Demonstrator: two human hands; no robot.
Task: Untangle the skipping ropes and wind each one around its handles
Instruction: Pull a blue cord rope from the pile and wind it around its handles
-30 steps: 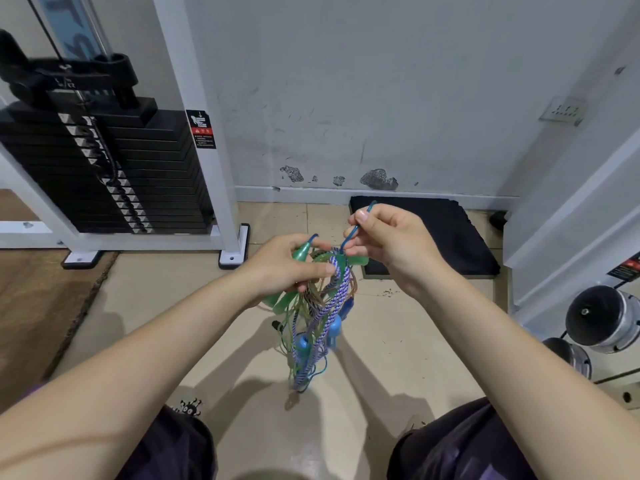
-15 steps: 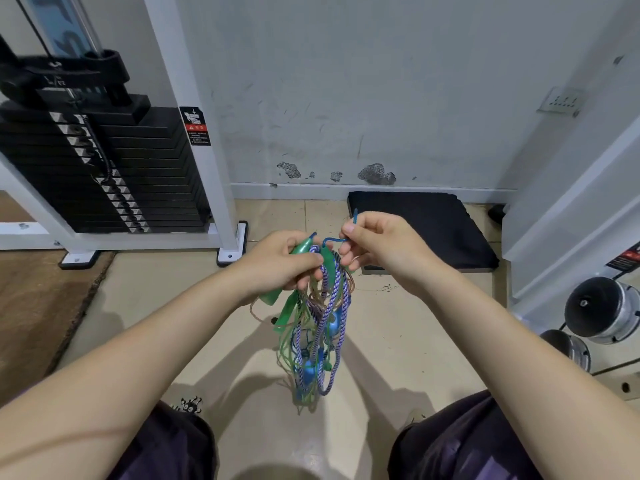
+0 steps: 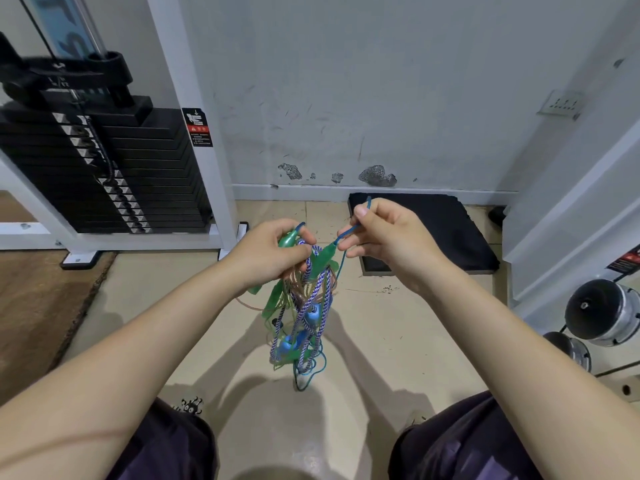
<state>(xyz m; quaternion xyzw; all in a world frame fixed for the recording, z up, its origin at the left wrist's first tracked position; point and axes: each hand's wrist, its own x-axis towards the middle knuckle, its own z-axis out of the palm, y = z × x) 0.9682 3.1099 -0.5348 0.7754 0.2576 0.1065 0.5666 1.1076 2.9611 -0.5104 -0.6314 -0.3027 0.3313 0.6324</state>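
At the centre of the frame, a bundle of skipping ropes (image 3: 301, 317) hangs over the tiled floor (image 3: 221, 341), held between both hands. It contains a blue-and-white braided rope (image 3: 313, 299), thin green and blue cords, translucent green handles and blue handles (image 3: 289, 344), all interlaced. The bundle's long axis runs vertically, with loose loops pointing down toward the floor. The left hand (image 3: 270, 252) is closed around a green handle (image 3: 288, 240) and the top of the tangle. The right hand (image 3: 384, 233) pinches a thin blue cord (image 3: 348, 232) between thumb and finger; this cord leads down-left into a second green handle (image 3: 325, 255). By appearance the ropes are light, limp and likely to snag; the handles are the only stiff parts and offer the soundest hold, while cords are best drawn out one at a time. Beyond lie a black mat (image 3: 450, 230) at right, a weight stack (image 3: 104, 174) at upper left, and dumbbells (image 3: 602, 311) at the right edge.
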